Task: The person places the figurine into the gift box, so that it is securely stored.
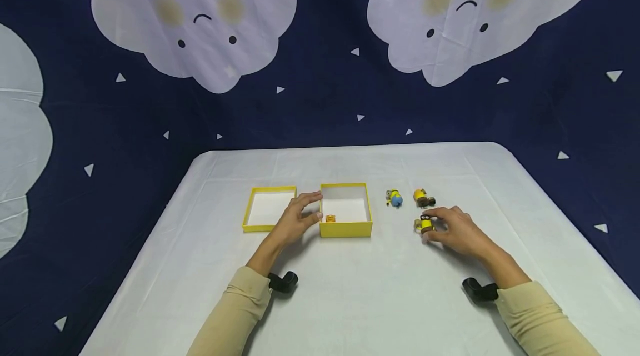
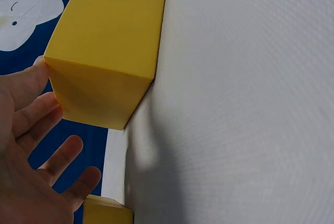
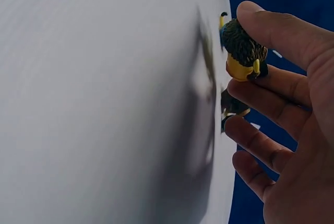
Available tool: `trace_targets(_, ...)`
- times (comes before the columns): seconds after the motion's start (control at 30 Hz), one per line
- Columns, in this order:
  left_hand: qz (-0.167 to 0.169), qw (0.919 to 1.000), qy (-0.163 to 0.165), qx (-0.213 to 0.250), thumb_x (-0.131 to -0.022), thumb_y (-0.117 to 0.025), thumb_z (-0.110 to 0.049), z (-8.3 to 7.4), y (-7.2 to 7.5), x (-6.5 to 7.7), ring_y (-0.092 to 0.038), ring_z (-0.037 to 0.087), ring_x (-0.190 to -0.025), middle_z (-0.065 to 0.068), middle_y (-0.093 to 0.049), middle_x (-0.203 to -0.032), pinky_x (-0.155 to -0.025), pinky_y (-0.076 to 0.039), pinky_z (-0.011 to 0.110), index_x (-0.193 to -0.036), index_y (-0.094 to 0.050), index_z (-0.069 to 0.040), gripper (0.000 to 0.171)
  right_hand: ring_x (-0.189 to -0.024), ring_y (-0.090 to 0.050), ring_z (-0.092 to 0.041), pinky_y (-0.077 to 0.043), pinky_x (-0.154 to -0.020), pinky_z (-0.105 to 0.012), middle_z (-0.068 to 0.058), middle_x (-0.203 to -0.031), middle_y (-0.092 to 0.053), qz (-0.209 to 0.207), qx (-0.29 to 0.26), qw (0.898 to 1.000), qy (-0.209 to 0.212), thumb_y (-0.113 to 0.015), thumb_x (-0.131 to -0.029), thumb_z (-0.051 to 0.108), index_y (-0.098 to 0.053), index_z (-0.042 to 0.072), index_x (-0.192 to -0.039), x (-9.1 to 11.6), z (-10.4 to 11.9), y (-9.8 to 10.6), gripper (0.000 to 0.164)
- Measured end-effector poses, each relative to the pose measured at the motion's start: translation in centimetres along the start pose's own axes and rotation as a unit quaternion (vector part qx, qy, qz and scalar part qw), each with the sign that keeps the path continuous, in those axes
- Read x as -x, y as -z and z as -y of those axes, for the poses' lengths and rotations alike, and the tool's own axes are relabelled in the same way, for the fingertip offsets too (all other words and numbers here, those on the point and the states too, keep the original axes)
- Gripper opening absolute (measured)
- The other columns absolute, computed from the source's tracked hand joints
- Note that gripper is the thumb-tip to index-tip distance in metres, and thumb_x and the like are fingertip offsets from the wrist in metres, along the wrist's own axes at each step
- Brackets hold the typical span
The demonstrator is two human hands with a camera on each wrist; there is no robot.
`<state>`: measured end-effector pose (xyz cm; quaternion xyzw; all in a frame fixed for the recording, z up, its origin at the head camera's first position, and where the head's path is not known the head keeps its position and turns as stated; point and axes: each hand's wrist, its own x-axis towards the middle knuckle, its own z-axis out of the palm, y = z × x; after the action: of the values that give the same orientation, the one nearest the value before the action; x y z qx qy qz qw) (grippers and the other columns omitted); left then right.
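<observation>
Beige sleeves (image 1: 232,311) nearest: left grip (image 1: 294,221), loosely spread, touches the yellow box (image 1: 346,230); right grip (image 1: 459,231) pinches a figurine (image 3: 241,51).

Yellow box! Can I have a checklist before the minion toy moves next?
1. Yellow box open on top: ok.
2. Shallow yellow lid off, left of the box: ok.
3. Left hand touching the box: ok.
4. Minion figurine pinched by the right hand: ok.
5. That figurine over the box: not ok, it is off to the right.
6. Grip firm enough: cannot tell.
</observation>
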<state>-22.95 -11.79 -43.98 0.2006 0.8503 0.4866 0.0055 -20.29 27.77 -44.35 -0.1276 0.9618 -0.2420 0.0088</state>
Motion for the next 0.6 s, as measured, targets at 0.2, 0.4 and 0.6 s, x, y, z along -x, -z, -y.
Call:
trace_targets(0.2,0.001,1.0,-0.002,0.003,-0.092,-0.061,-0.018,0.0,0.0,0.0,-0.03,0.027,-0.139,0.003,-0.045,-0.145,-0.12,-0.016,0.05,-0.135,-0.051,-0.01,0.045,-0.107,-0.05,-0.036,-0.042,-0.082,-0.05,-0.022,-0.116,-0.061,-0.005,-0.027,1.0,0.014,-0.073,-0.079,0.039,-0.056,0.009,-0.13,-0.2,0.9,0.5,0.061)
trace_targets(0.4,0.004,1.0,0.001,0.008,-0.092,-0.061,-0.015,0.0,0.1,-0.1,-0.03,0.028,-0.139,0.004,-0.045,-0.145,-0.116,-0.026,0.051,-0.135,-0.05,-0.004,0.046,-0.109,-0.05,-0.038,-0.043,-0.085,-0.052,-0.023,-0.119,-0.059,-0.003,-0.054,0.998,0.018,-0.072,-0.08,0.043,-0.056,0.01,-0.13,-0.7,2.1,0.6,0.062)
trace_targets(0.6,0.005,0.9999,0.0,0.009,-0.092,-0.061,-0.016,-0.1,0.1,0.0,-0.027,0.028,-0.141,0.005,-0.045,-0.145,-0.119,-0.019,0.05,-0.135,-0.05,-0.004,0.046,-0.115,-0.049,-0.037,-0.04,-0.093,-0.058,-0.02,-0.124,-0.058,-0.004,-0.077,0.997,0.025,-0.071,-0.081,0.044,-0.056,0.01,-0.131,-1.4,3.3,0.5,0.062)
